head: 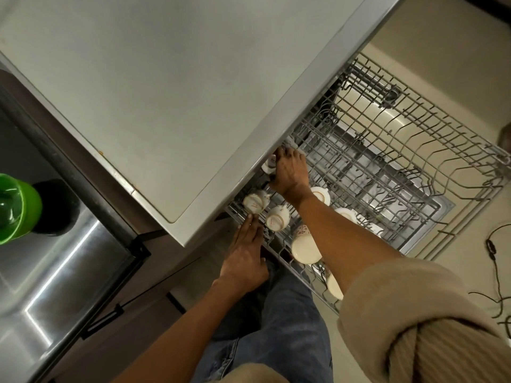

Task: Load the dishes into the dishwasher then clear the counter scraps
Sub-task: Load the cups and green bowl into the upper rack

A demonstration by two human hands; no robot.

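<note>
Ribbed beige sleeve (431,327) fills the near corner, rolled above the right forearm, with blue denim legs (273,335) beneath. All places below are given from the rack (414,150), a grey wire basket of thin tines pulled out from under the counter (171,87), a smooth pale slab with a rounded corner whose edge overhangs the rack's inner side.

Right hand (290,172) reaches to the rack's inner edge, fingers curled over a small white cup (269,164) tucked half beneath the counter lip; it grasps that cup. Left hand (246,258) lies at the rack's near corner, fingers straight and flat, tips touching a patterned cup (255,201) lying on its side. Just beside that one sits a second patterned cup (278,218).

Along the rack's near side I count four more pale round pieces: a floral mug (304,244), two saucers (320,194) partly hidden by the forearm, and a plate edge (334,286). The rack's far half holds bare tines, open room.

Away from the rack, past the counter, lie a steel sink (55,272) and a glossy green tub (16,208).
</note>
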